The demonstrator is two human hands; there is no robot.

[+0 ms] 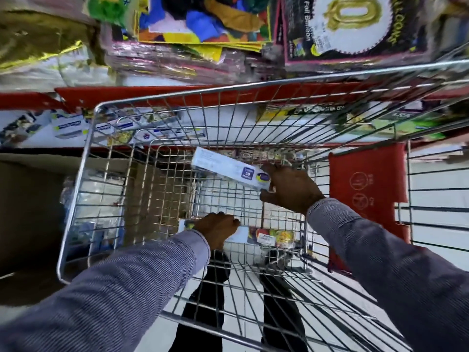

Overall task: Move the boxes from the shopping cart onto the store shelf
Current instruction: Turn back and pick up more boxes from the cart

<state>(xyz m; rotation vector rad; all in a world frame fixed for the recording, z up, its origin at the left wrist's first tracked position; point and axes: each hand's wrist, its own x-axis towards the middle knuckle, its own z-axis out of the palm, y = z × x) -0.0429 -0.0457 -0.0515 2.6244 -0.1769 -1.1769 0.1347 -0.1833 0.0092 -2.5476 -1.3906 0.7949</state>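
Note:
I look down into a wire shopping cart [83,174]. My right hand [291,189] grips one end of a long white box [223,167] with a purple label, held tilted above the cart floor. My left hand [218,228] is lower, near the cart's bottom, closed on a second white box [269,236] with fruit pictures that lies flat there. Behind the cart runs the store shelf [157,94] with a red edge; similar white boxes [66,125] lie on the level below it.
Packs of balloons and party goods [203,19] crowd the upper shelf. A red child-seat flap [368,184] hangs at the cart's right end. A brown cardboard carton [30,199] stands left of the cart. My legs show through the cart floor.

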